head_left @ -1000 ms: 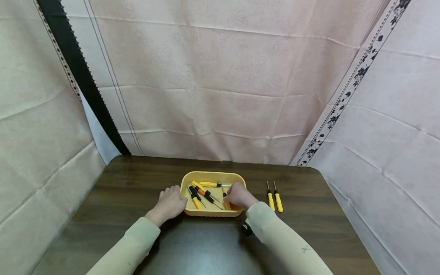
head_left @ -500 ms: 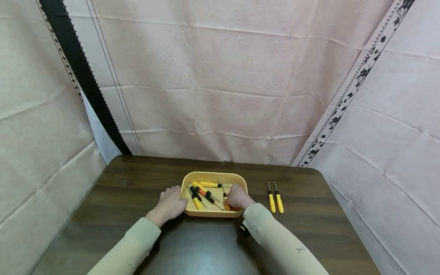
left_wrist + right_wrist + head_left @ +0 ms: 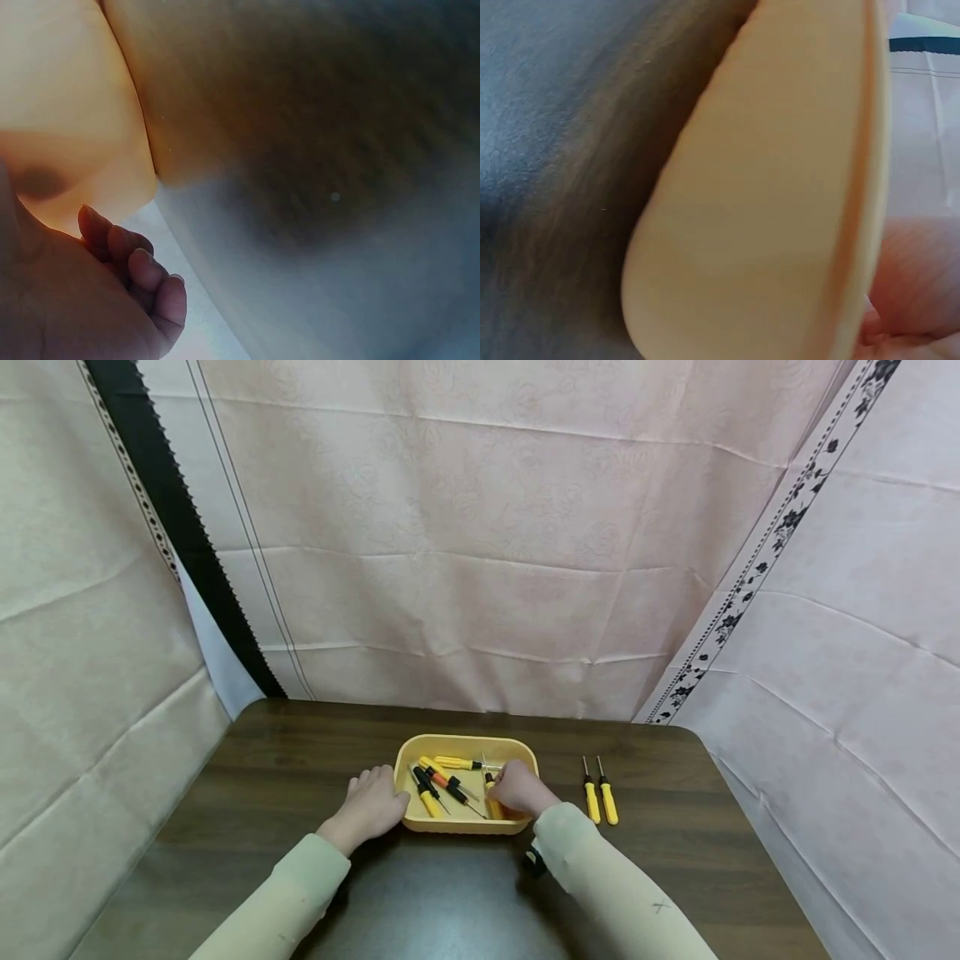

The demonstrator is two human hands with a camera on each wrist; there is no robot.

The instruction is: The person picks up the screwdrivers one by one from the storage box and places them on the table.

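Table [image 3: 285, 777] with two screwdrivers [image 3: 608, 804] beside one tray [image 3: 461, 827]

Left arm [image 3: 281, 893] and right arm [image 3: 622, 889] slant toward the bench's far edge [image 3: 322, 710]; left hand [image 3: 377, 799] back up, fingers [image 3: 171, 306] curled; right hand [image 3: 519, 787] angled leftward, dipping.

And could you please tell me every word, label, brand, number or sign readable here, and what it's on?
"X": dark mark on the right sleeve.
The faint mark on the left sleeve is too small to read.
No lettering is readable on the screwdrivers or yellow tray.
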